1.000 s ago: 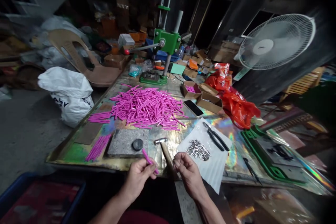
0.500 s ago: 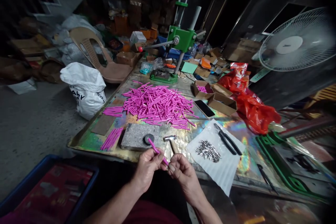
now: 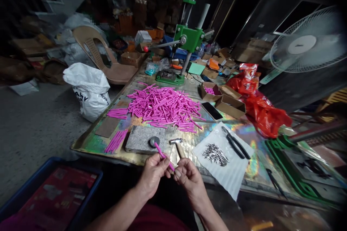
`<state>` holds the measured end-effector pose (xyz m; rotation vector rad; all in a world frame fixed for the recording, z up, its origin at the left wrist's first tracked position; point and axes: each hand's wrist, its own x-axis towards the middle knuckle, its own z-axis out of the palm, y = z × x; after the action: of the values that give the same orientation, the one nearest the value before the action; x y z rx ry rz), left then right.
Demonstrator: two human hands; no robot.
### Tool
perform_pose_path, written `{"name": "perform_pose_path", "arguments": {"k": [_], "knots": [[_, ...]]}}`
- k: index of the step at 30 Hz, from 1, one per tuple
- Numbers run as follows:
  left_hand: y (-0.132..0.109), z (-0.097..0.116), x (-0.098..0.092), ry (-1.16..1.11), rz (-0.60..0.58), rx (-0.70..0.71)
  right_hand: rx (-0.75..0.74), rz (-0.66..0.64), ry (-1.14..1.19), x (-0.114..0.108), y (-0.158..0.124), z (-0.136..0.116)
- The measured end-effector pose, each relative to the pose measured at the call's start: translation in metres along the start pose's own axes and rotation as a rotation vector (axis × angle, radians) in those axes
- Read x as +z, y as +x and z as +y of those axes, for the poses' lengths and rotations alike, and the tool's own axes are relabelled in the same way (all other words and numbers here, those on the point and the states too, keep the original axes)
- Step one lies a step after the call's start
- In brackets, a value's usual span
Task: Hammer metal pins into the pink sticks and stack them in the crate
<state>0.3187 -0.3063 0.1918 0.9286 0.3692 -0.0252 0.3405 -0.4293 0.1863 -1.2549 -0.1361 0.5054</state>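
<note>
My left hand is closed around a thin pink stick, which slants down toward my right hand. The fingertips of that right hand are pinched at the stick's lower end; whatever small thing they hold there is hidden. Beyond the left hand, a grey stone block bears a dark round piece, close to the stick's upper end. A small hammer lies just past my hands, its head away from me. To the right, small pointed metal pieces are heaped on a white sheet.
A large pile of pink sticks covers the table's middle. Pliers lie on the sheet, a phone beside cardboard boxes. A green press stands behind; another green-framed machine is at right. A blue-rimmed bin sits lower left.
The view has shifted very slightly. Both hands keep nearly the same pose at the pink stick, and nothing on the table has visibly moved.
</note>
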Motion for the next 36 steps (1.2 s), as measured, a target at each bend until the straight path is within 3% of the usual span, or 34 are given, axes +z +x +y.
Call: {"name": "perform_pose_path", "arguments": {"k": [15,26,36], "knots": [[-0.001,-0.002,0.000,0.026,0.002,-0.004,0.017,-0.023,0.069,-0.004,0.001,0.008],[0.002,-0.015,-0.003,0.098,-0.005,0.086,0.013,0.047,0.090,0.000,0.001,0.006],[0.005,-0.013,-0.005,0.039,0.043,0.075,0.025,0.074,0.077,-0.003,0.005,0.011]]}}
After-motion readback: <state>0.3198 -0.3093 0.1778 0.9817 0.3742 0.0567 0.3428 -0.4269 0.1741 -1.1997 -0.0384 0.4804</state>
